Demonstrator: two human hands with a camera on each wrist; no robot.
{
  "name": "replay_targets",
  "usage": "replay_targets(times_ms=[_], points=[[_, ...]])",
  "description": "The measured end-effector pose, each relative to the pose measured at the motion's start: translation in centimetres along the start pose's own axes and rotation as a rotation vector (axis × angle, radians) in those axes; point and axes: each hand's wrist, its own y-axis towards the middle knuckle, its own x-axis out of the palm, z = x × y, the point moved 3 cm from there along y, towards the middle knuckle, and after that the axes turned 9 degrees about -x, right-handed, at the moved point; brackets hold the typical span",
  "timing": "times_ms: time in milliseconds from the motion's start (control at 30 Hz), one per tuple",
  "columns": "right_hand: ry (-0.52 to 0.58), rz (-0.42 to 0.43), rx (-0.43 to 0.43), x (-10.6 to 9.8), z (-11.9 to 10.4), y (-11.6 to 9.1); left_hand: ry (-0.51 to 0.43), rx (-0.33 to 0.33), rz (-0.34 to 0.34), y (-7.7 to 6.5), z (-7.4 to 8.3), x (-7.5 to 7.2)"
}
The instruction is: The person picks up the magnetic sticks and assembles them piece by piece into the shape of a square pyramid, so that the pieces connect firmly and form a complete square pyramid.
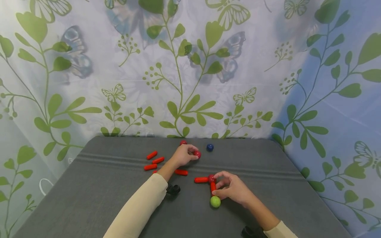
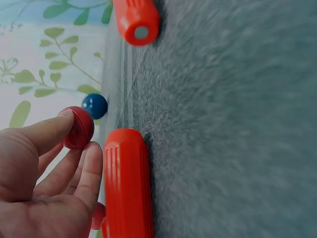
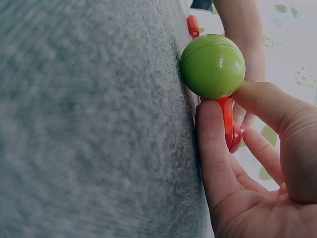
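In the head view my left hand reaches to the back of the table and pinches a red ball between thumb and fingertips. The left wrist view shows the same red ball with a thin seam round it. My right hand pinches a short red rod nearer the front. A green ball sits on that rod's near end and another red ball on its far end. From that far ball a second red rod points left, forming a corner.
Beyond the left hand are a second loose red ball and a blue ball. Several loose red rods lie left of the left forearm, and one more rod to its right. A patterned curtain hangs behind the grey table.
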Motion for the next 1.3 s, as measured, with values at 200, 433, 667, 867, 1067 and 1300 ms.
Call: replay_targets(times_ms=[200, 433, 667, 867, 1067, 1300], points=[[0.002, -0.016, -0.005, -0.2, 0.0, -0.1, -0.023, 0.050, -0.029, -2.2, 0.3, -0.6], [-0.015, -0.008, -0.005, -0.2, -0.1, -0.2, -0.059, 0.079, -0.074, -5.6, 0.3, -0.6], [-0.022, 0.009, -0.003, -0.2, -0.3, -0.1, 0.006, 0.075, -0.069, -8.0, -0.5, -0.1], [-0.018, 0.013, 0.007, -0.2, -0.3, -0.2, 0.070, 0.080, -0.071, -8.8, -1.3, 0.1], [-0.014, 0.014, 0.018, -0.1, -0.4, -0.1, 0.073, 0.054, -0.098, -9.2, -1.5, 0.5], [-0.026, 0.019, 0.018, 0.0, -0.5, -0.2, 0.078, 0.035, -0.115, -9.2, -1.3, 0.5]])
